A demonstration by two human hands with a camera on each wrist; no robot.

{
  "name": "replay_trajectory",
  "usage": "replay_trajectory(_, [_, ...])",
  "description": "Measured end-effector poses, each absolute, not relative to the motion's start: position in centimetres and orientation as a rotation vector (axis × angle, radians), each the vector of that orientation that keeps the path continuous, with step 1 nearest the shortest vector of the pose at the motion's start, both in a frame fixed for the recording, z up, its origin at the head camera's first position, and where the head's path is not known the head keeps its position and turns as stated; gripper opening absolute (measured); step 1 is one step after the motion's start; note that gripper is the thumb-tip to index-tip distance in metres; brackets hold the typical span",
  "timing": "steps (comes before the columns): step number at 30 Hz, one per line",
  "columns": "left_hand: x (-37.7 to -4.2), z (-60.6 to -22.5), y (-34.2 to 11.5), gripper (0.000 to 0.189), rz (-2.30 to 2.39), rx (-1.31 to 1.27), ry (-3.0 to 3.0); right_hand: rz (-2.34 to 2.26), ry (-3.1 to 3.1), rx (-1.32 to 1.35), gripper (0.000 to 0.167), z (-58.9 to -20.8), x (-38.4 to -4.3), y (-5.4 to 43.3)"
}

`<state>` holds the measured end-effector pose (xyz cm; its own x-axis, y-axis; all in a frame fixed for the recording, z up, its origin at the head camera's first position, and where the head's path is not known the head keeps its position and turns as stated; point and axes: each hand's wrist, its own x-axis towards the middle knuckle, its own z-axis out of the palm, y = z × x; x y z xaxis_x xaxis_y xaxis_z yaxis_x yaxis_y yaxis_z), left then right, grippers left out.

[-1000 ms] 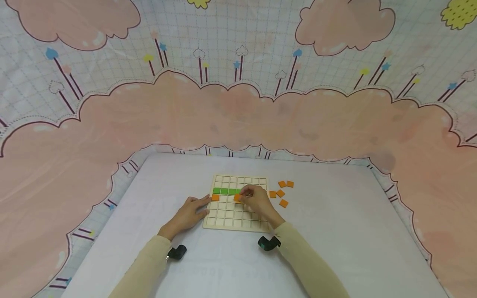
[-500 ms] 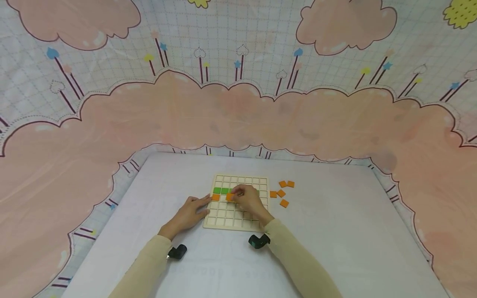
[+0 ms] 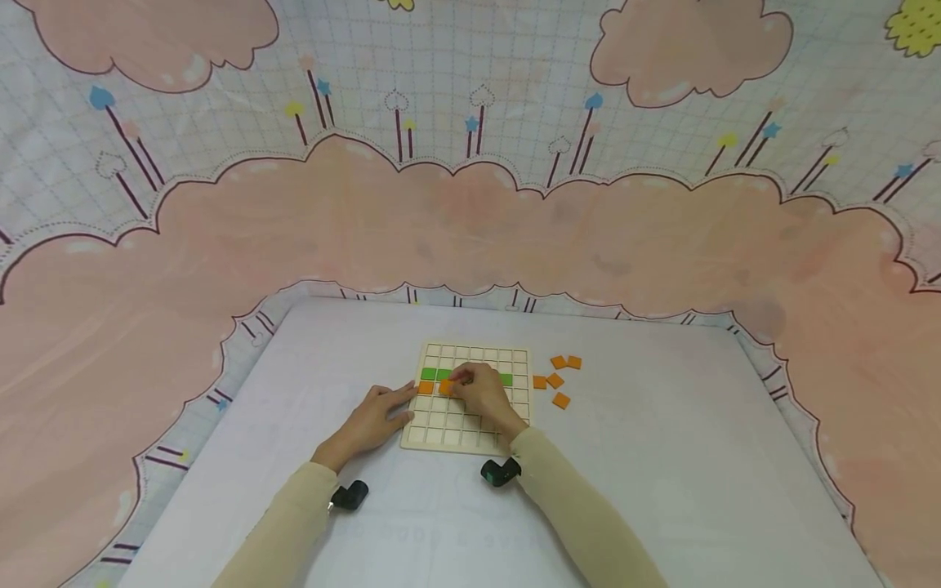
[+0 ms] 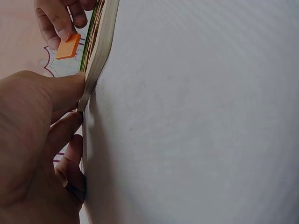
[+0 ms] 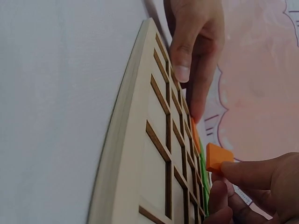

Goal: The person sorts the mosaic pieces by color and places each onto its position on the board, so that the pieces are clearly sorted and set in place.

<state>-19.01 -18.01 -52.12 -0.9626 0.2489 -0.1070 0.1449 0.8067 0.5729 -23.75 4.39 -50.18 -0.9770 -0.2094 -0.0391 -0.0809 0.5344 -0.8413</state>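
Observation:
A square wooden grid board (image 3: 456, 437) lies on the white table, with a row of green tiles (image 3: 429, 374) set in its cells. One orange tile (image 3: 425, 388) sits in the leftmost cell of the row just nearer than the green one. My right hand (image 3: 481, 392) pinches another orange tile (image 5: 218, 157) between thumb and fingers, held slightly above the board near the second cell of that row. My left hand (image 3: 373, 419) rests at the board's left edge, thumb and fingers touching it; in the left wrist view its thumb (image 4: 67, 88) lies against the rim.
Several loose orange tiles (image 3: 555, 380) lie on the table to the right of the board. A black wrist camera (image 3: 501, 472) hangs under the right sleeve, another camera (image 3: 350, 495) under the left. A patterned cloth (image 3: 470, 237) stands behind the table.
My right hand has moved left over the board with the orange tile, from about the fourth column toward the second. The left hand has stayed at the board's edge.

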Motion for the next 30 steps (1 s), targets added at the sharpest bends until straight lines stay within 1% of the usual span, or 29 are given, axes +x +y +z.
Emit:
replay_trajectory(23, [-18.9, -52.2, -18.0, 0.052, 0.856, 0.341, 2.843, -1.245, 2.774, -0.292, 0.009, -51.0, -24.5, 3.0])
replay_trajectory(30, [-18.9, -52.3, -18.0, 0.052, 0.875, 0.313, 2.818, -1.223, 2.779, -0.249, 0.01, -51.1, -24.4, 2.9])
